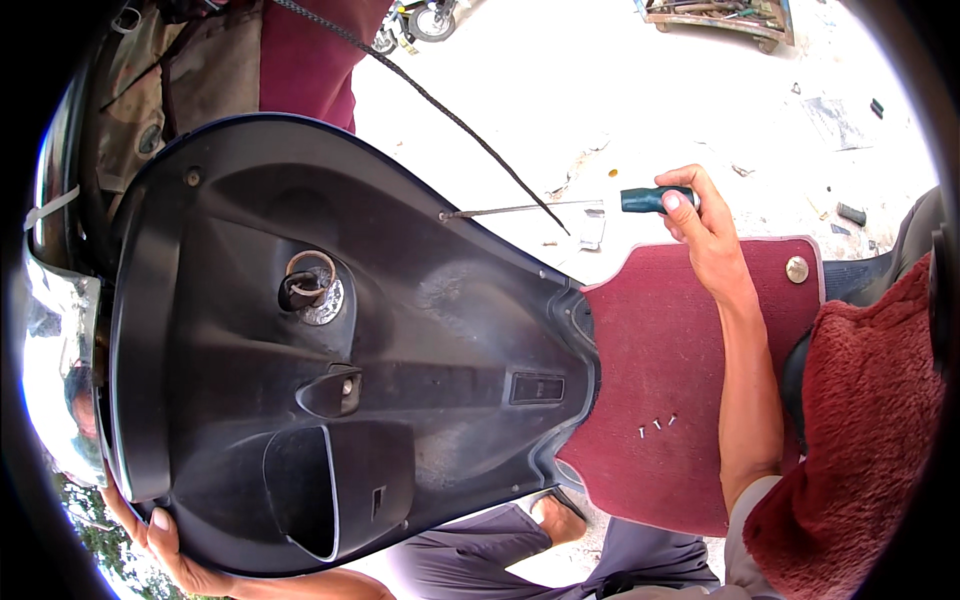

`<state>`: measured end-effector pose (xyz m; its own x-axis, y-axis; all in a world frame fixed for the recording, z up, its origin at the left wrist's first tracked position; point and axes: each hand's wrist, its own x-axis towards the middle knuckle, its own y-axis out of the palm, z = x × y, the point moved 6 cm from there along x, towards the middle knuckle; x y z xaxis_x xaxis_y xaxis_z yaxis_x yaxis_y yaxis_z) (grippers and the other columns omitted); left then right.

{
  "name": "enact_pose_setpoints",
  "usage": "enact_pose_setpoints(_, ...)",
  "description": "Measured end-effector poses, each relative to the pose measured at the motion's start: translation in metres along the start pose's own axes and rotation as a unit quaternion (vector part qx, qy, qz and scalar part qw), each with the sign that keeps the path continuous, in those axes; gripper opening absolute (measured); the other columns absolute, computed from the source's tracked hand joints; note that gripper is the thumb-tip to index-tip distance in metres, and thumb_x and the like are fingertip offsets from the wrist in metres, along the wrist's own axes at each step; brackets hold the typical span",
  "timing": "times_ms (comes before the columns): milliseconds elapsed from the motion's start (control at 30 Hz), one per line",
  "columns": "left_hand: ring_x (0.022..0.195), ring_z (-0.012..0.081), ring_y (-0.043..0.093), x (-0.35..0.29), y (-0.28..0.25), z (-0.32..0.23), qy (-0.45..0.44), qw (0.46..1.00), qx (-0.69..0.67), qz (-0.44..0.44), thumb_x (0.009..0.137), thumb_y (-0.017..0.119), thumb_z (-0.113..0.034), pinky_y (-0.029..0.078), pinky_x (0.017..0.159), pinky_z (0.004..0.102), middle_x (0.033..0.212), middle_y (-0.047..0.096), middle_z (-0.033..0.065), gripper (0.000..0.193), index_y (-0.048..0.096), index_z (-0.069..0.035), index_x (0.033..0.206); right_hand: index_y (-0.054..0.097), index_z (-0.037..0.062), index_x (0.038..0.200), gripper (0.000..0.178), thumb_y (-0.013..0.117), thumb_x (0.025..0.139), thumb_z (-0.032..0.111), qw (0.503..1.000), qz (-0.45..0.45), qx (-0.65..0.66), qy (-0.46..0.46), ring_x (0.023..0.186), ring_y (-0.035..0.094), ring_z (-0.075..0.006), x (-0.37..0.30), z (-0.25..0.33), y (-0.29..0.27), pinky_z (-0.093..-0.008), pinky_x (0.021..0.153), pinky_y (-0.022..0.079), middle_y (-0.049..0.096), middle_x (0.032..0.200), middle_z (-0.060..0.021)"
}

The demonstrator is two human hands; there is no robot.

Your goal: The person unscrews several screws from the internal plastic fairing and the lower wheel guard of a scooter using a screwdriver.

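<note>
My right hand (705,225) is closed round the dark green handle of a screwdriver (650,200). Its long thin shaft reaches leftward, with the tip at a screw (443,216) on the far edge of a black scooter leg shield (450,340). At the panel's near left corner, my left hand (180,560) grips the rim, thumb on the black face and the other fingers partly hidden behind it. Three small loose screws (657,424) lie on the red floor mat (640,340) below my right forearm.
A key with a ring (310,275) sits in the ignition. Below it are a hook (345,388) and an open pocket (305,490). A black cord (440,105) hangs across the far side. Fuzzy red cloth (860,430) covers the seat at right. A tool cart (720,15) stands far off.
</note>
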<state>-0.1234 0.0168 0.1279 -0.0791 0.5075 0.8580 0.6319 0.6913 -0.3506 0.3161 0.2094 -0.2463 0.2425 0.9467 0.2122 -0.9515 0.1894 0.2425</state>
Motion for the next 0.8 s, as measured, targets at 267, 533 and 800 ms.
enact_pose_setpoints(267,0.144,0.0356,0.035,-0.004,0.002,0.008,-0.011,0.992,-0.021,-0.120,0.073,0.057,-0.028,0.015,0.123,0.0428,0.151,0.041,0.0289,0.086,0.039,0.012,0.147,0.058,0.0061,0.114,0.017,0.058,0.103,0.019,0.993,-0.049,-0.090,0.055,0.086,0.051,-0.0079,-0.006,0.018,0.001,-0.0246,0.077,0.043,0.058,0.096,-0.0024)
enact_pose_setpoints(533,0.145,0.0343,0.035,0.001,-0.001,0.005,-0.006,0.998,0.031,-0.059,0.074,0.058,-0.028,0.014,0.123,0.0414,0.152,0.040,0.0274,0.085,0.039,0.010,0.148,0.057,0.0028,0.118,0.028,0.053,0.106,0.029,0.987,-0.022,-0.005,-0.158,0.070,0.050,-0.0064,0.000,0.010,0.001,-0.0235,0.062,0.042,0.058,0.083,-0.0004)
enact_pose_setpoints(800,0.143,0.0295,0.038,-0.003,0.006,-0.002,-0.006,0.999,-0.017,-0.029,0.077,0.060,-0.026,0.019,0.122,0.0390,0.154,0.040,0.0207,0.083,0.038,0.005,0.151,0.056,0.0049,0.117,0.022,0.059,0.103,0.021,0.999,0.004,0.019,0.043,0.072,0.046,-0.0015,-0.004,0.004,0.000,-0.0183,0.063,0.036,0.058,0.091,0.0012)
